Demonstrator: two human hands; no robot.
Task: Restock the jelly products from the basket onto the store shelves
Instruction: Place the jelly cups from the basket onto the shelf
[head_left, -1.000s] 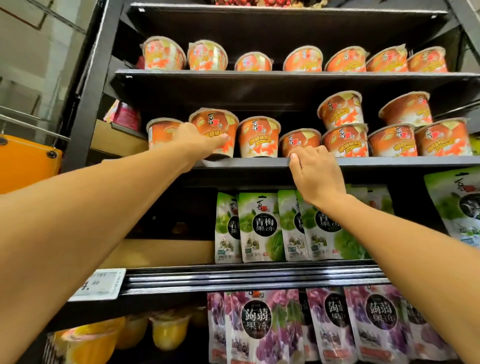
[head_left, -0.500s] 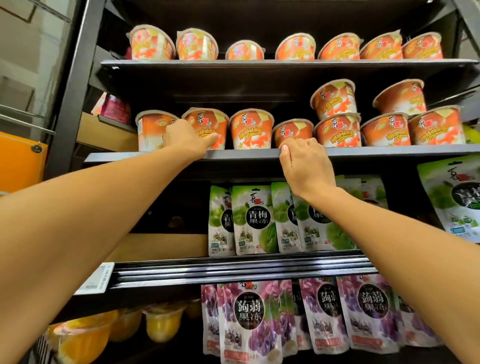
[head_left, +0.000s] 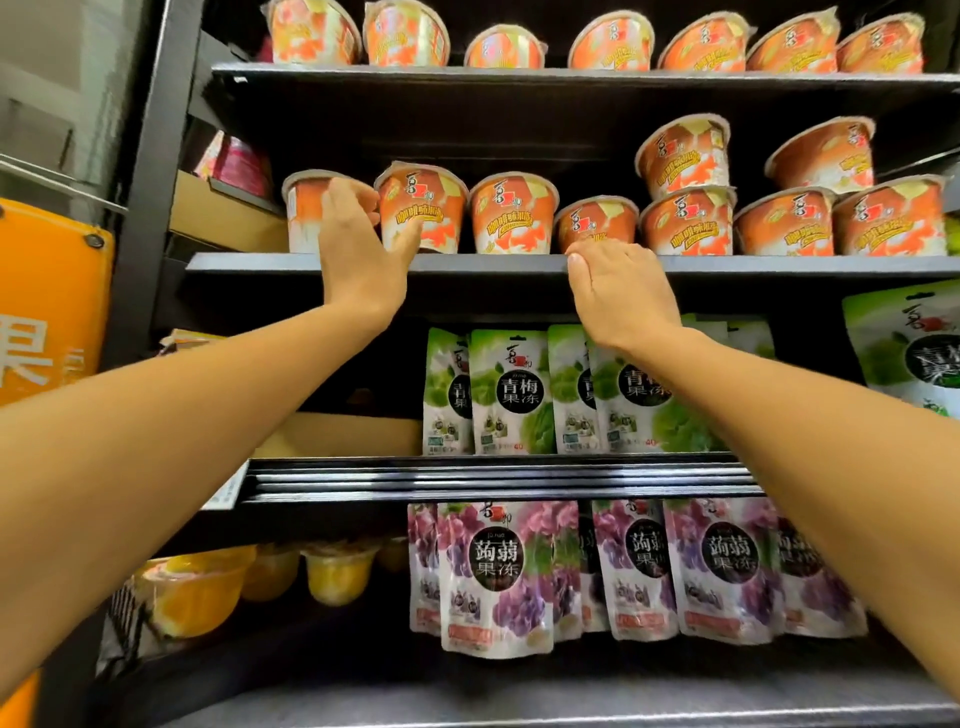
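Contact has just broken near the left end of the row. The left hand (head_left: 358, 254), which a second ago lay over the second cup (head_left: 431, 208), now stands off it, spread wide and holding nothing. Its fingers pass in front of the leftmost cup (head_left: 304, 213) and its thumb sits at the second cup's front. The right hand (head_left: 621, 296) stays where it was, knuckles at the front edge of the shelf (head_left: 493, 263), just under the low fourth cup (head_left: 597, 221). Its fingers reach over that edge out of sight, so I cannot tell whether they grip anything. The jelly cups (head_left: 511, 213) stand in a row along the front edge, with two more stacked on top toward the right end. To my eye the second cup is now set and released. The basket is not in view, and I'd expect the next reach to go back to it.
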